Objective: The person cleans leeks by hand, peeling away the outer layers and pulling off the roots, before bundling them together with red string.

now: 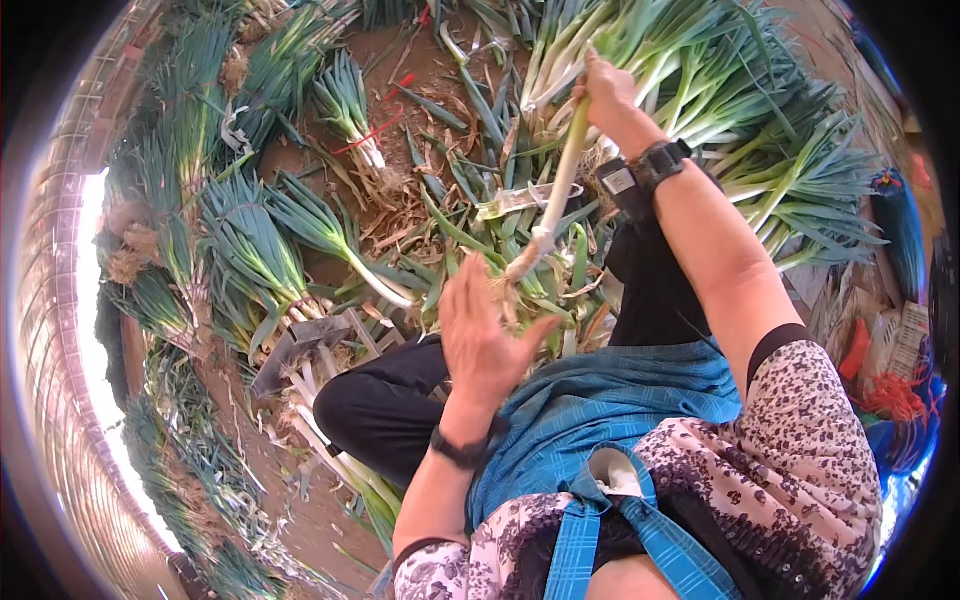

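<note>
My right hand (608, 95) is closed round the upper part of a long green onion (563, 180). The white stalk hangs down at a slant toward me, its root end close to the fingers of my other hand. My left hand (478, 340) is open, fingers stretched out and thumb spread, beside that root end. I cannot tell whether it touches the roots. Behind my right hand lies a big heap of green onions (690, 65), white ends toward me and leaves fanning out to the right.
Tied bundles of green onions (245, 235) lie at the left. A smaller bundle (347, 105) rests farther back by a red tie (372, 132). Peeled leaves litter the soil before me. A metal-framed stool (300, 350) stands by my left knee. Red string (895, 393) lies at the right.
</note>
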A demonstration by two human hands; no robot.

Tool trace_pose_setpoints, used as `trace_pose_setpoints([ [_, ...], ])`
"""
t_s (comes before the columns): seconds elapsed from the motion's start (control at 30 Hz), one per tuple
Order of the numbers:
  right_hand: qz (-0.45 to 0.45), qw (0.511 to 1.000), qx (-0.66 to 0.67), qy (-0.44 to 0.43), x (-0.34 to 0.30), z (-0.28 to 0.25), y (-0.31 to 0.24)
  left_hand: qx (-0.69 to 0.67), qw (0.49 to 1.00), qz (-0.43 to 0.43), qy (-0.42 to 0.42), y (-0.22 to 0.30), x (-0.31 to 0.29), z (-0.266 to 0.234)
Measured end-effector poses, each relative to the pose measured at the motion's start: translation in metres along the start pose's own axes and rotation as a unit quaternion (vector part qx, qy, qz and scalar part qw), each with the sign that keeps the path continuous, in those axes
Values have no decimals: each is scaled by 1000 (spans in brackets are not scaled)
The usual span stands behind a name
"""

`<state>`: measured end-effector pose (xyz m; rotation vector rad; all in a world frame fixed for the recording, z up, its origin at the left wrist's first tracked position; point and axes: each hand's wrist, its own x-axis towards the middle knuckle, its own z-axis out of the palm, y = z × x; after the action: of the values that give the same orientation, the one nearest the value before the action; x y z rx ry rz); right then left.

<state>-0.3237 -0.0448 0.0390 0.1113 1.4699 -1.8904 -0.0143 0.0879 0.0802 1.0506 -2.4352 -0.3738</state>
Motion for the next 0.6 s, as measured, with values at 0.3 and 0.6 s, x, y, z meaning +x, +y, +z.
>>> trace_pose_setpoints([
  [0.3, 29, 999, -1, 19, 5, -5, 4, -312, 939, -141, 27, -3, 31, 89],
  [0.6, 5, 995, 39, 86, 25, -24, -7, -762, 508, -391, 91, -19, 32, 83],
])
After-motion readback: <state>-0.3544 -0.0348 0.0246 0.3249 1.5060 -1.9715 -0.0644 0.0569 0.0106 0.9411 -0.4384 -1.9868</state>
